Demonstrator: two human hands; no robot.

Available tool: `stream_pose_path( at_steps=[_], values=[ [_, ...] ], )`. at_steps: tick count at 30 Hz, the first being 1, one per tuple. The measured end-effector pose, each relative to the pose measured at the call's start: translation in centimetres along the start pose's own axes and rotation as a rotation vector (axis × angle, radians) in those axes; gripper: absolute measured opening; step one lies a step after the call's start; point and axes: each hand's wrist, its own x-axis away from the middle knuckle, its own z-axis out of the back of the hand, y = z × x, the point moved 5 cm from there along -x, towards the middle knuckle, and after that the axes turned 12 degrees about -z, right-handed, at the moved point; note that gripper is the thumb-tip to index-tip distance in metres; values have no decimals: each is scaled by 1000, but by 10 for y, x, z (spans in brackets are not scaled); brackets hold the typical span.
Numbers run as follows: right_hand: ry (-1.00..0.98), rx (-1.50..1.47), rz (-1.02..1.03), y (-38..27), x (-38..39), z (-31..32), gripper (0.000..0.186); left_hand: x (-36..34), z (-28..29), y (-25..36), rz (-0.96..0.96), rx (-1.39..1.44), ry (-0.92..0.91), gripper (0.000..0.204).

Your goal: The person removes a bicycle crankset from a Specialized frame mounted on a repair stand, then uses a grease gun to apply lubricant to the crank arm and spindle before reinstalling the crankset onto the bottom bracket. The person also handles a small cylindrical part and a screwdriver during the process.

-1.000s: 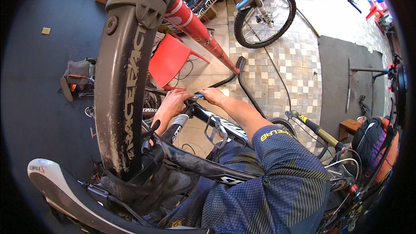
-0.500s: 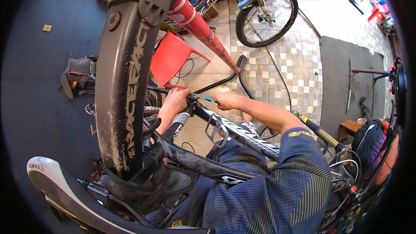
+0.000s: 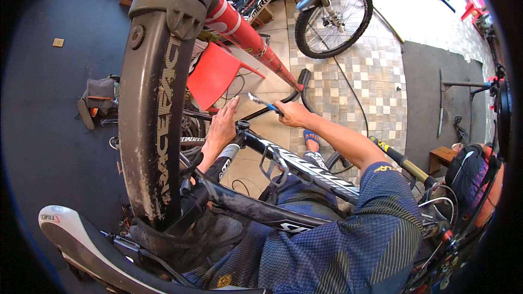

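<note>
My right hand (image 3: 293,114) is closed around a slim tool with a blue handle and a bright metal head (image 3: 260,100); I cannot make out its exact kind. The tool points up and left, clear of the black bicycle frame (image 3: 310,170) across my lap. My left hand (image 3: 220,129) is open, fingers stretched out together, beside the round dark end of the frame (image 3: 243,125) where its tubes meet. A black bottle cage (image 3: 275,164) is fixed to the tube nearer my right arm.
A large dark bicycle tube (image 3: 155,114) and a grey-and-black saddle (image 3: 92,239) crowd the left side. Beyond my hands are a red stand post (image 3: 256,46), a red chair (image 3: 213,73) and another bicycle's front wheel (image 3: 334,20). A wooden stool (image 3: 441,158) and a backpack (image 3: 466,171) lie right.
My right hand has lifted the tool off the frame's end and tilted its head upward. My left hand has come away from that end, and its fingers have straightened.
</note>
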Motion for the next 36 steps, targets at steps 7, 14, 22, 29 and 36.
stream_pose_path(
  at_steps=[7, 14, 22, 29, 36],
  values=[
    [-172, 67, 197, 2, -41, -75, 26, 1, -1, 2, -91, -22, -140, 48],
    [-190, 92, 83, -20, -66, -98, 23, 0, -10, -5, -69, 26, -151, 32],
    [-153, 168, 115, -41, -92, -107, 22, -3, -10, -1, -72, 50, -124, 37],
    [-151, 176, 69, -56, -98, -115, 45, -6, -10, 0, -53, 118, -125, 35],
    [-140, 181, 225, -49, -102, -123, 27, -6, -6, 5, -18, 113, -112, 32]
  ],
)
